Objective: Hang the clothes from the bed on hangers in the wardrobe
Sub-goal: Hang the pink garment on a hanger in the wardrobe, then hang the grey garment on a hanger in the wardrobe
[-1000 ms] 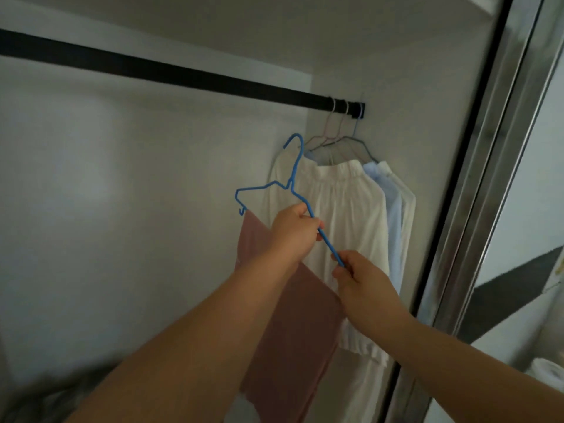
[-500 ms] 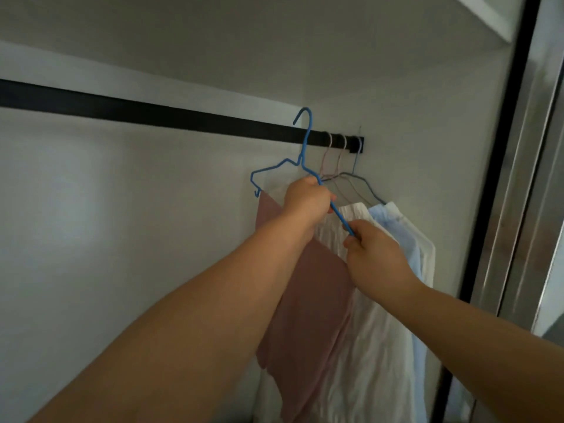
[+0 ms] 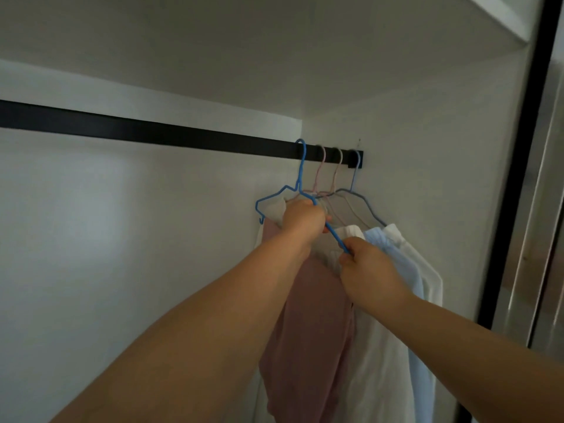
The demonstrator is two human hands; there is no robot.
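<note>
A blue wire hanger [image 3: 300, 181] carries a dusty pink garment [image 3: 308, 337] that drapes down below my arms. Its hook sits over the black wardrobe rail [image 3: 152, 132], just left of three other hangers. My left hand [image 3: 302, 219] grips the hanger near its neck, together with the top of the pink cloth. My right hand [image 3: 364, 265] pinches the hanger's right shoulder end. My forearms hide part of the pink garment.
Three hangers [image 3: 335, 175] near the rail's right end hold white clothes [image 3: 378, 331] and a pale blue one [image 3: 418, 346]. The wardrobe's right wall [image 3: 427, 148] is close behind them. A dark-framed sliding door [image 3: 518, 178] stands at right. The rail runs bare to the left.
Both hands have lifted the blue hanger with the pink garment upward and toward the rail. Its hook, free in the air before, now sits over the rail.
</note>
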